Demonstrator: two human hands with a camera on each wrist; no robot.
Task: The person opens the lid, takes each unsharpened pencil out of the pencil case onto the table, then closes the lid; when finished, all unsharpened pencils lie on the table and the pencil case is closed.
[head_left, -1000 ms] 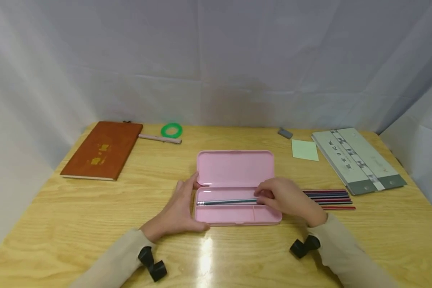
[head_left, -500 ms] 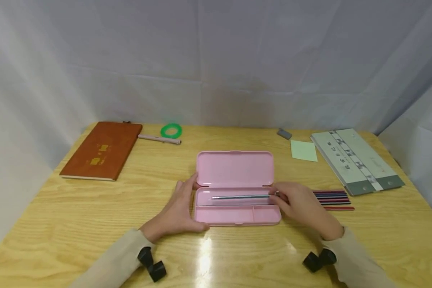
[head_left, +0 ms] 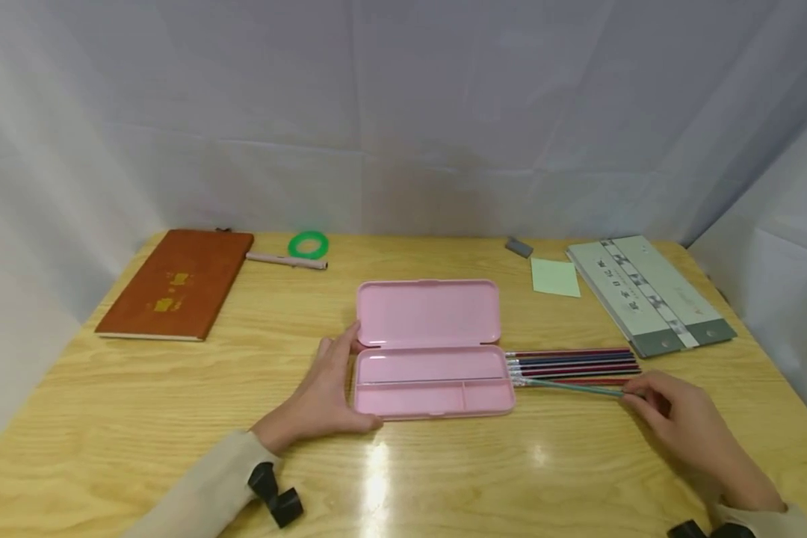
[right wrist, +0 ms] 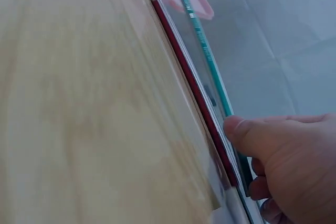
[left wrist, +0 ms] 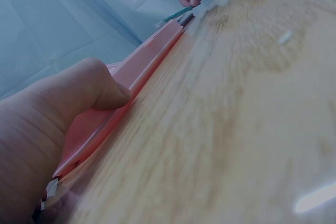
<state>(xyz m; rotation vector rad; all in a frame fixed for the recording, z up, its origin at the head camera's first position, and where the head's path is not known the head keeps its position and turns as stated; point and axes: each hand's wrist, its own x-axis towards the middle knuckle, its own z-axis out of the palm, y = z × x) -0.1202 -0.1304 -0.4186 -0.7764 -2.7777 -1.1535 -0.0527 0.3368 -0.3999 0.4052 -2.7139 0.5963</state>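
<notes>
A pink pencil case [head_left: 433, 370] lies on the table with its lid [head_left: 429, 312] folded back; both its compartments are bare. My left hand [head_left: 316, 396] grips the case's left end, the thumb at the front corner and the fingers at the hinge side. In the left wrist view the thumb [left wrist: 100, 85] bends onto the front wall. To the right, my right hand [head_left: 682, 418] pinches a green pencil [head_left: 578, 388] by its far right end, its other end pointing at the case. That pencil slants over a row of dark and red pencils [head_left: 578, 364] beside the case.
A brown notebook [head_left: 178, 284], a pale pen [head_left: 285, 260] and a green tape ring [head_left: 308, 245] lie at the back left. At the back right are a grey eraser [head_left: 519, 247], a pale green sticky note [head_left: 555, 277] and a grey-green book [head_left: 648, 295].
The right hand has drawn the green pencil out of the case's back compartment and carried it right, over the pencil row. The left hand has stayed on the case; the head view has shifted slightly.
</notes>
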